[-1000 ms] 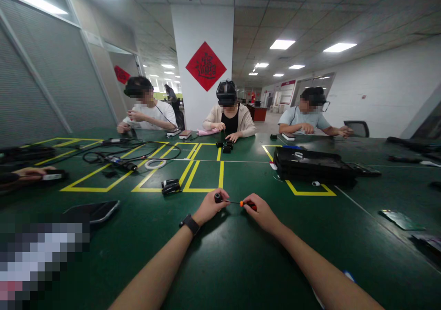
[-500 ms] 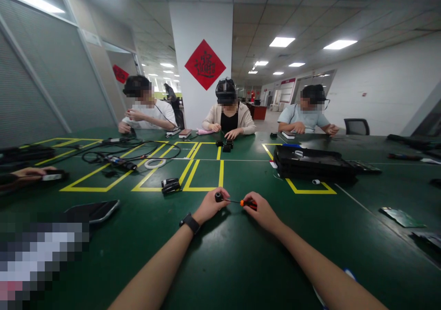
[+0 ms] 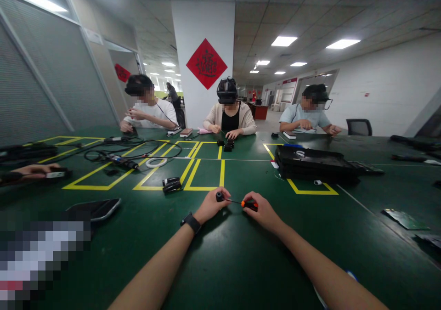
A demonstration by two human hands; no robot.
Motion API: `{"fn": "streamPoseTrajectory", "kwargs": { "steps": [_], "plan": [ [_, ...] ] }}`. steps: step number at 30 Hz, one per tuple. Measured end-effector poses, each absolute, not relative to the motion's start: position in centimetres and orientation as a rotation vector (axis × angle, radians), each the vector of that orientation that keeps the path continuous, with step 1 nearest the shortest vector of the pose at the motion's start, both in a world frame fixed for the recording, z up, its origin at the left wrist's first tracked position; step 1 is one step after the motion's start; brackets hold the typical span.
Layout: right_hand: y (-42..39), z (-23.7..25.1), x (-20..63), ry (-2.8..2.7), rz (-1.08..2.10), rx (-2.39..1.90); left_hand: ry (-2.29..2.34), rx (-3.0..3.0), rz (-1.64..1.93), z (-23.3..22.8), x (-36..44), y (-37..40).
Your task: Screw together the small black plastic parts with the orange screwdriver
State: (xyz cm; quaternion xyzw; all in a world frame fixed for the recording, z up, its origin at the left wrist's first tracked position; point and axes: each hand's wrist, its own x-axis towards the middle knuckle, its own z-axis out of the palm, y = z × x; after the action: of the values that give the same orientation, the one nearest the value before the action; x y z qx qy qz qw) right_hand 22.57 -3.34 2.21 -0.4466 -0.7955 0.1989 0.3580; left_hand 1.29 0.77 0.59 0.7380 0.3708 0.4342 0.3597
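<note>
Small black cylindrical part (image 3: pixel 219 196) pinched in the left hand (image 3: pixel 211 205), fingers closed around it, just above the green surface (image 3: pixel 241 255). Met at its side by the thin shaft of an orange-handled screwdriver (image 3: pixel 248 204), handle clamped in the right hand (image 3: pixel 263 211). Black watch (image 3: pixel 190 222) worn on the left wrist. Beyond the hands, lay a black device (image 3: pixel 171 185) beside yellow tape lines (image 3: pixel 206 174). Farther right, sat a black case (image 3: pixel 315 163). Across the surface, sat three people, one wearing a headset (image 3: pixel 226 91).
</note>
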Motion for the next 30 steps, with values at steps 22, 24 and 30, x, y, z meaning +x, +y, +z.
{"fn": "streamPoseTrajectory", "kwargs": {
  "steps": [22, 24, 30],
  "plan": [
    [-3.23, 2.04, 22.7, -1.968, 0.623, -1.103, 0.963, 1.9, 1.122, 0.78, 1.29, 0.77],
    [-3.26, 2.07, 22.74, -1.967, 0.624, -1.105, 0.964, 1.898, 1.12, 0.85, 1.28, 0.73],
    [-3.24, 2.11, 22.78, -1.964, 0.628, -1.116, 0.961, 1.9, 1.12, 1.04, 1.28, 0.59]
  ]
}}
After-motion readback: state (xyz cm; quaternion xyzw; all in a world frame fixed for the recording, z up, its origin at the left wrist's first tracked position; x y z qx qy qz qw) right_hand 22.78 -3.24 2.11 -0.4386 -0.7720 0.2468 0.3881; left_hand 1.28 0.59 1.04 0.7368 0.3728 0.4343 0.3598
